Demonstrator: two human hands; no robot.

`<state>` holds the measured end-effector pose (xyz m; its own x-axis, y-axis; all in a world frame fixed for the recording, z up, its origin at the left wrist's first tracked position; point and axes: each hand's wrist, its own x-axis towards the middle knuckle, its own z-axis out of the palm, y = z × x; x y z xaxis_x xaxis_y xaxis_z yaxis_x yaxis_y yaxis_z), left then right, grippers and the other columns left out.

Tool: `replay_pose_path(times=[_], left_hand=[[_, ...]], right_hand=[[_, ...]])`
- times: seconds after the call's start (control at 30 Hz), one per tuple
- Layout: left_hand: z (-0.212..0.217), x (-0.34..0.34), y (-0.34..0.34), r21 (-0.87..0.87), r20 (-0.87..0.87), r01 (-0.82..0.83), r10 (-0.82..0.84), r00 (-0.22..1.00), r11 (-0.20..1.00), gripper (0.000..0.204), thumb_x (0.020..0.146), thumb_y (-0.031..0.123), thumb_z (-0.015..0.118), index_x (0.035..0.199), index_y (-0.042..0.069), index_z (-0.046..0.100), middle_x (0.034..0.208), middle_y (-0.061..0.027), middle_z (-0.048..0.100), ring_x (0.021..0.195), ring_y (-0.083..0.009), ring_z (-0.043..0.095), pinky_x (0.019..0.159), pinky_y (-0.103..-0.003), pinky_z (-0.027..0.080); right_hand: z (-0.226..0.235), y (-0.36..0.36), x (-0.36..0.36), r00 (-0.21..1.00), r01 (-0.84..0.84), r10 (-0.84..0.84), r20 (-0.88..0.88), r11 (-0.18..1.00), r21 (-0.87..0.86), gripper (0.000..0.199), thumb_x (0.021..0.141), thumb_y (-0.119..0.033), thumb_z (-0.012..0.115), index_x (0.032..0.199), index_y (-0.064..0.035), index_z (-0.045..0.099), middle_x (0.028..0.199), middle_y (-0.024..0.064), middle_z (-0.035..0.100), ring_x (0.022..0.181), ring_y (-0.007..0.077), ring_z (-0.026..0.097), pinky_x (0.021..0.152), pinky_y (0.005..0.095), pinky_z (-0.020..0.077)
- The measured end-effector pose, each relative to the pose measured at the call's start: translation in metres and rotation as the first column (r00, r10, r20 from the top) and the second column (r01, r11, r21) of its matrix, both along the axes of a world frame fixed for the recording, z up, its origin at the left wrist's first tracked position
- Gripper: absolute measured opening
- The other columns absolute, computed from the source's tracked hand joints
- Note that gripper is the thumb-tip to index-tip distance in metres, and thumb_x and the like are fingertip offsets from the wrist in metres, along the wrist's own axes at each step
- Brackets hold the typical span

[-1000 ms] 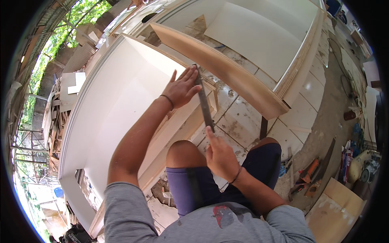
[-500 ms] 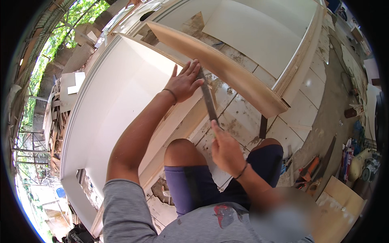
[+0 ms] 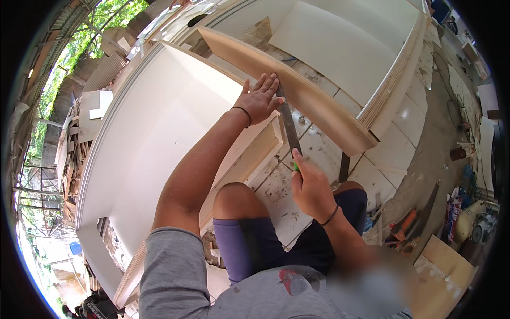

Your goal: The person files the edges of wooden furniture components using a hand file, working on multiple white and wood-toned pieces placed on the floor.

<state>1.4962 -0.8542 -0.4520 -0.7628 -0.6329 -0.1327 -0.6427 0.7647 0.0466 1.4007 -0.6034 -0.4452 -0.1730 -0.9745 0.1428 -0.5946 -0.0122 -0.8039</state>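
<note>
A long flat metal file (image 3: pixel 288 126) slants across the middle, its far end against the edge of a light wooden board (image 3: pixel 313 105). My right hand (image 3: pixel 312 190) is closed round its handle, where a bit of green shows between the fingers. At the far end of the file lies my left hand (image 3: pixel 256 104), fingers stretched out and pressing on the blade and the board's edge. Part of the blade's tip is hidden under those fingers. The board stands on edge, belonging to or leaning on a white panelled cabinet frame (image 3: pixel 159 114).
A second white box frame (image 3: pixel 396 69) lies beyond the board. Dirty floor tiles (image 3: pixel 311 143) show between my knees and the board. On the right lie a handsaw (image 3: pixel 426 210), an orange-handled tool (image 3: pixel 406 222) and a plywood piece (image 3: pixel 443 271). Wood scraps (image 3: pixel 69 165) are piled at left.
Both hands have shifted to the right and slightly away from me, carrying the file along the board's edge. My left forearm has swung right with them.
</note>
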Motion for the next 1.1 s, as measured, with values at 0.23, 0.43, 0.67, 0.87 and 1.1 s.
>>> replay_pose_path(times=[0.23,0.43,0.67,0.87,1.1], left_hand=[[-0.006,0.032,0.0,0.036,-0.153,0.011,-0.006,0.988,0.999,0.066,0.097,0.051,0.025,0.147,0.008,0.019,0.155,-0.0058,0.012,0.143,-0.023,0.011,0.113,-0.05,0.008],[0.0,0.004,0.001,-0.018,-0.076,-0.073,0.071,0.995,0.997,0.064,0.097,0.049,0.027,0.147,0.009,0.019,0.155,-0.0055,0.014,0.142,-0.0248,0.013,0.113,-0.051,0.01],[-0.01,0.027,-0.001,0.038,-0.349,0.042,-0.026,0.937,0.998,0.046,0.095,0.037,0.04,0.133,0.012,0.046,0.145,-0.0059,0.037,0.139,-0.0234,0.025,0.113,-0.051,0.014],[-0.004,0.027,0.0,0.027,-0.315,0.091,-0.078,0.946,0.995,0.032,0.095,0.029,0.044,0.118,0.009,0.055,0.131,-0.0088,0.05,0.135,-0.028,0.031,0.111,-0.053,0.014],[0.005,0.024,0.005,0.026,-0.356,0.18,-0.159,0.921,0.983,0.041,0.084,0.031,0.057,0.118,0.009,0.054,0.123,-0.0097,0.051,0.131,-0.0287,0.035,0.11,-0.056,0.012]], right_hand=[[-0.001,0.003,0.007,0.999,-0.026,0.027,0.046,0.999,-0.019,0.051,0.082,-0.006,0.053,0.132,0.0021,0.043,0.081,0.022,0.058,0.072,0.0384,0.058,0.066,0.0458,0.047],[0.004,0.001,-0.017,0.991,-0.004,0.0,0.135,1.0,0.026,0.05,0.084,-0.006,0.051,0.132,0.0043,0.041,0.086,0.0238,0.06,0.075,0.0391,0.059,0.068,0.0453,0.0463],[-0.015,0.039,-0.017,0.937,0.144,-0.119,0.328,0.988,-0.053,0.047,0.081,-0.004,0.056,0.125,0.0053,0.044,0.083,0.0142,0.059,0.069,0.0236,0.06,0.063,0.0332,0.0478],[-0.053,0.067,0.021,0.382,0.087,-0.34,0.859,0.939,0.332,0.015,0.086,-0.005,0.056,0.096,-0.0015,0.046,0.074,0.0021,0.051,0.057,0.0066,0.048,0.051,0.0219,0.0407],[-0.026,0.071,0.043,0.306,0.093,-0.458,0.835,0.887,0.452,0.019,0.095,-0.019,0.052,0.093,-0.0035,0.042,0.068,0.0016,0.047,0.052,0.0071,0.045,0.047,0.0222,0.0377]])
